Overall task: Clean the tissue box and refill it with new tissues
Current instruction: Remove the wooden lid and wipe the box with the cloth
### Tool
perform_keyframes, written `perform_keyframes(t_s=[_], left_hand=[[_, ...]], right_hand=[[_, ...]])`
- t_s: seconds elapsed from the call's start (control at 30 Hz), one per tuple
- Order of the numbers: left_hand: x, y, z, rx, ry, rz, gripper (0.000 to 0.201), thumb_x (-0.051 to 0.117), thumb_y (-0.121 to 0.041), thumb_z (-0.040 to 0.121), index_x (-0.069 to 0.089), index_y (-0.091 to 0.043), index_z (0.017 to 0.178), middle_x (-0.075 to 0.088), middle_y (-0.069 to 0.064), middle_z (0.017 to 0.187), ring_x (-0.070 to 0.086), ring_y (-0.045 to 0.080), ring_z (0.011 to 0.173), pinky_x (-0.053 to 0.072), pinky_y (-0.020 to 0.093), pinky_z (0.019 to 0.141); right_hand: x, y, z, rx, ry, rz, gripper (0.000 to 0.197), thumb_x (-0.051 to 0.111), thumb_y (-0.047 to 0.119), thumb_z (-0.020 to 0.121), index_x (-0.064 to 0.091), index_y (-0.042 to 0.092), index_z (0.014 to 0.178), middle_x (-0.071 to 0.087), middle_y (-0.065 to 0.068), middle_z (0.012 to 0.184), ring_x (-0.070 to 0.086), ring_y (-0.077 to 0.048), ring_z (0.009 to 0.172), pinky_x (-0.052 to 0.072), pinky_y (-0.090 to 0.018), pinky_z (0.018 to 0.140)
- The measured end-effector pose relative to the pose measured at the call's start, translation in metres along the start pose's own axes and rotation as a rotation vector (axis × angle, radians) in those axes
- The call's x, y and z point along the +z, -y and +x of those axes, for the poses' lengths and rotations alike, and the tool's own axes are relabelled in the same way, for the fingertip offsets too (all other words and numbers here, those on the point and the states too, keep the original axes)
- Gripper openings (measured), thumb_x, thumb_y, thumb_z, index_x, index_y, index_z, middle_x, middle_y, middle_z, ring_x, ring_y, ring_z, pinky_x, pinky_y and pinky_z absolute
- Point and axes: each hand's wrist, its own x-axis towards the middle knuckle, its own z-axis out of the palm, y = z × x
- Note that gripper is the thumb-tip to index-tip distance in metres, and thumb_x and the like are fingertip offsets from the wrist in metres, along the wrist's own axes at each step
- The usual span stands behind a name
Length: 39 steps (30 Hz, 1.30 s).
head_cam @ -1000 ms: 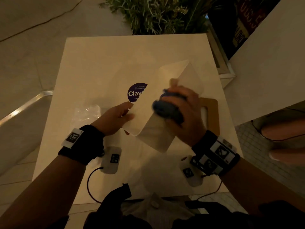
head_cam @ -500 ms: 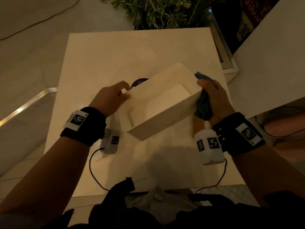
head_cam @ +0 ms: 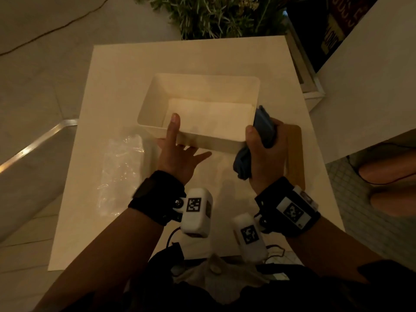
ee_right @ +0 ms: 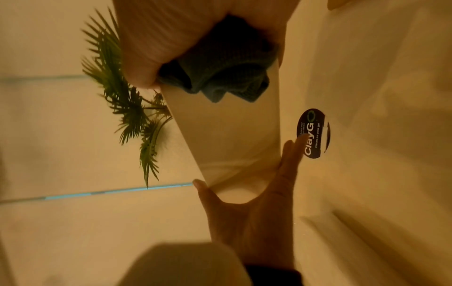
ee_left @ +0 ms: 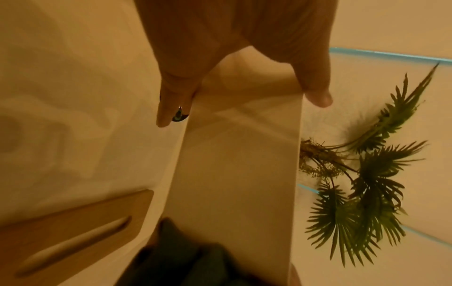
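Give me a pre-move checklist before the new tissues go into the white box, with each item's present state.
1. Box opening faces up: ok.
2. Box interior free of old tissues: ok, only the bare floor shows.
3. Left hand has a grip on the near wall, thumb over the rim: ok.
4. Right hand free to take tissues: not ok, it holds the blue cloth against the box's right end.
5. Clear plastic pack on the table, left of the box: ok; whether it holds tissues, cannot tell.
6. Wooden lid within view at the right: ok.
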Motion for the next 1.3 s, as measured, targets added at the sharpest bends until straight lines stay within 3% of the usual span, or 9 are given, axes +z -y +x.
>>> perform_keyframes(t_s=[0.17,0.33,0.43,0.57,0.83,0.93,1.07,1.2,1.3], left_hand=[[-0.005,0.0,0.005,-0.027,-0.068,-0.098,0.076,0.068,-0.033,0.057,0.047,-0.019,0.128,0.052,0.01,0.116,0.053,0.033,0.118,0.049,0.058,0.09],[-0.01,0.001,0.0,-0.115,0.067,-0.196,0.047,0.056,-0.028,0.066,0.052,-0.016,0.111,0.045,0.01,0.118,0.049,0.033,0.118,0.045,0.058,0.094],[-0.008,0.001,-0.007,-0.093,0.174,-0.279,0.034,0.052,-0.022,0.07,0.06,-0.013,0.102,0.048,0.01,0.116,0.047,0.034,0.122,0.041,0.059,0.099],[0.002,-0.012,-0.009,-0.115,0.178,-0.347,0.033,0.046,-0.027,0.08,0.071,-0.006,0.083,0.057,0.014,0.106,0.049,0.035,0.124,0.039,0.058,0.102],[-0.001,-0.006,-0.002,-0.19,0.136,-0.223,0.034,0.049,-0.022,0.074,0.052,-0.017,0.107,0.045,0.009,0.122,0.045,0.031,0.128,0.043,0.063,0.095],[-0.002,-0.004,-0.005,-0.185,0.157,-0.22,0.03,0.045,-0.019,0.077,0.055,-0.016,0.104,0.045,0.011,0.12,0.043,0.033,0.13,0.041,0.065,0.095],[0.0,-0.006,-0.002,-0.167,0.109,-0.174,0.053,0.058,-0.019,0.068,0.05,-0.018,0.12,0.043,0.014,0.123,0.05,0.037,0.12,0.045,0.065,0.089],[0.001,-0.004,-0.002,-0.208,0.071,-0.104,0.059,0.058,-0.018,0.068,0.048,-0.023,0.126,0.043,0.014,0.124,0.051,0.037,0.116,0.048,0.064,0.086],[-0.003,-0.004,-0.004,-0.246,0.157,-0.031,0.078,0.059,-0.017,0.063,0.038,-0.024,0.138,0.043,0.014,0.125,0.048,0.038,0.12,0.051,0.058,0.08]], right_hand=[[-0.003,-0.014,-0.014,-0.199,0.137,-0.272,0.049,0.05,0.044,0.086,0.043,0.01,0.12,0.05,-0.027,0.122,0.052,-0.038,0.111,0.046,-0.05,0.095],[-0.004,-0.009,-0.009,-0.666,0.288,-0.39,0.035,0.037,0.033,0.098,0.042,0.009,0.122,0.037,-0.015,0.134,0.038,-0.031,0.127,0.032,-0.038,0.112],[0.003,0.004,0.028,-0.469,0.181,-0.315,0.036,0.043,0.032,0.094,0.043,0.01,0.122,0.046,-0.019,0.126,0.046,-0.032,0.12,0.04,-0.04,0.104],[0.003,0.01,0.062,0.059,0.148,-0.134,0.035,0.04,0.021,0.099,0.045,0.007,0.131,0.053,-0.005,0.12,0.054,-0.014,0.107,0.046,-0.012,0.083],[0.004,0.018,0.025,-0.8,0.285,-0.401,0.033,0.049,0.02,0.09,0.056,-0.003,0.112,0.045,-0.015,0.121,0.05,-0.038,0.111,0.043,-0.043,0.101],[0.003,0.018,0.046,-0.549,0.148,-0.314,0.033,0.048,0.022,0.087,0.052,0.004,0.115,0.047,-0.021,0.12,0.047,-0.019,0.113,0.039,-0.025,0.104],[-0.011,0.008,0.057,-0.116,0.057,-0.194,0.028,0.048,0.039,0.084,0.05,0.032,0.112,0.055,-0.012,0.124,0.052,-0.021,0.116,0.043,-0.044,0.104],[-0.021,0.018,0.03,-0.507,0.162,-0.344,0.036,0.047,0.022,0.087,0.052,0.003,0.117,0.047,-0.014,0.119,0.049,-0.018,0.111,0.04,-0.024,0.101],[-0.034,0.013,0.05,-0.448,0.207,-0.245,0.03,0.049,0.029,0.085,0.053,0.018,0.112,0.051,-0.01,0.116,0.051,-0.021,0.11,0.041,-0.031,0.099]])
